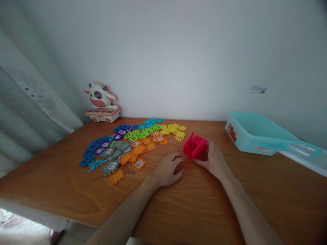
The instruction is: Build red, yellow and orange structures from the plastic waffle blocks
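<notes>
- Red block assembly [199, 145]: right of centre over the bench [196, 204], between front and back edges; long axis unclear.
- Right hand [216, 160], the nearer: fingers gripping its right side.
- Left hand [166, 170]: fingers parted, empty; the assembly lies ahead and rightward.
- Loose tiles [138, 150]: left of centre, toward the back edge.

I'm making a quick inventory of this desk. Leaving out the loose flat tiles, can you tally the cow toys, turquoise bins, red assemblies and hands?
Cow toy: 1
Turquoise bin: 1
Red assembly: 1
Left hand and right hand: 2
Total: 5
</notes>
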Demonstrator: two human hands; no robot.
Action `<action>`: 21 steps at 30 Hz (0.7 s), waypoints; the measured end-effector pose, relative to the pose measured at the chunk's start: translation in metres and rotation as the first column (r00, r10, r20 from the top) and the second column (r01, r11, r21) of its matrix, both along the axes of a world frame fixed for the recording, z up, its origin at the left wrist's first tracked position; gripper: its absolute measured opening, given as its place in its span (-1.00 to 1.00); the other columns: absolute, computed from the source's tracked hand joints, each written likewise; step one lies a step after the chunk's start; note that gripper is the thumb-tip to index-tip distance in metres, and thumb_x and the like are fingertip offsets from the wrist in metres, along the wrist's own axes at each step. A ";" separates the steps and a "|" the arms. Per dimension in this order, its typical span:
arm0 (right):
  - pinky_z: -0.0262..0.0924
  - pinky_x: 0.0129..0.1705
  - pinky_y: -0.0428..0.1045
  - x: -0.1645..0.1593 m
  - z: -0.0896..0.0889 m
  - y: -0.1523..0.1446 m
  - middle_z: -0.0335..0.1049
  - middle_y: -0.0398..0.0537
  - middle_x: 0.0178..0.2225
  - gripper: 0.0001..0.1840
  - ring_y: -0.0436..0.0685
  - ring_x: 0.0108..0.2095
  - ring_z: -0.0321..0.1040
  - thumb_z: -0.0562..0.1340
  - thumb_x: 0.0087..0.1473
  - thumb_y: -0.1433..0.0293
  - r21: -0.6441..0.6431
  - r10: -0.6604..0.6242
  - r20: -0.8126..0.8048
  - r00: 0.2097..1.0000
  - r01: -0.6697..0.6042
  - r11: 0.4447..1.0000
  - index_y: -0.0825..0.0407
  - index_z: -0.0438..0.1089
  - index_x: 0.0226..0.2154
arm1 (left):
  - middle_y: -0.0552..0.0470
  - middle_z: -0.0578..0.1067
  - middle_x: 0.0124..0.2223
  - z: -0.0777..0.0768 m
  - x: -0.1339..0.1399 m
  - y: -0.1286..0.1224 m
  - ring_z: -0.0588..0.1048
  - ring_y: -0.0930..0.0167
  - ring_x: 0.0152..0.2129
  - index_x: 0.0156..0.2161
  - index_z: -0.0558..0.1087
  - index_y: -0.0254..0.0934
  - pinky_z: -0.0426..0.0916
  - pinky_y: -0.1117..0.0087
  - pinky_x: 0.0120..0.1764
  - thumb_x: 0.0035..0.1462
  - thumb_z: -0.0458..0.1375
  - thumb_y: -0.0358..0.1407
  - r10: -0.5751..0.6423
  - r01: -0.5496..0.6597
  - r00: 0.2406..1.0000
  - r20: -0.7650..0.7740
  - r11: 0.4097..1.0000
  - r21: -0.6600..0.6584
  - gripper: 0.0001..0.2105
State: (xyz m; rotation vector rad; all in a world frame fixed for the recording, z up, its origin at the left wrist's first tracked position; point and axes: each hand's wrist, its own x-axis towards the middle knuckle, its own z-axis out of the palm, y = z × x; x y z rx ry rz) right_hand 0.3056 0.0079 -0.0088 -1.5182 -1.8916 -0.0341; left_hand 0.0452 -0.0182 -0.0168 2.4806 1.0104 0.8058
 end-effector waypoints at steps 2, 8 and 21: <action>0.29 0.04 0.33 0.002 0.002 -0.001 0.39 0.30 -0.01 -0.19 0.53 0.03 0.37 0.45 -0.14 -0.01 -0.027 -0.015 0.089 0.996 0.018 0.999 0.06 0.27 0.05 | -0.16 0.39 0.19 0.001 0.000 -0.001 0.38 0.20 0.15 0.11 0.41 -0.21 0.32 0.10 0.22 0.23 0.18 -0.24 -0.005 0.005 1.000 0.007 1.000 -0.001 -0.65; 0.34 -0.03 0.25 0.009 0.004 -0.001 0.44 0.27 -0.05 -0.40 0.46 -0.03 0.42 0.36 0.04 0.05 -0.052 -0.051 0.138 0.989 0.059 0.997 0.04 0.30 0.02 | -0.15 0.44 0.10 0.003 0.001 -0.001 0.44 0.22 0.06 0.01 0.48 -0.22 0.36 0.13 0.16 0.23 0.17 -0.24 0.009 -0.009 1.000 -0.010 1.000 -0.009 -0.74; 0.32 -0.07 0.23 0.012 -0.001 -0.013 0.39 0.33 -0.12 -0.66 0.42 -0.08 0.37 0.13 0.19 0.33 0.167 -0.398 0.007 0.917 0.391 0.905 0.17 0.32 -0.04 | -0.16 0.46 0.07 0.001 0.000 0.001 0.44 0.23 0.04 -0.04 0.50 -0.26 0.37 0.18 0.14 0.25 0.16 -0.26 -0.022 0.024 0.999 -0.033 0.998 0.052 -0.77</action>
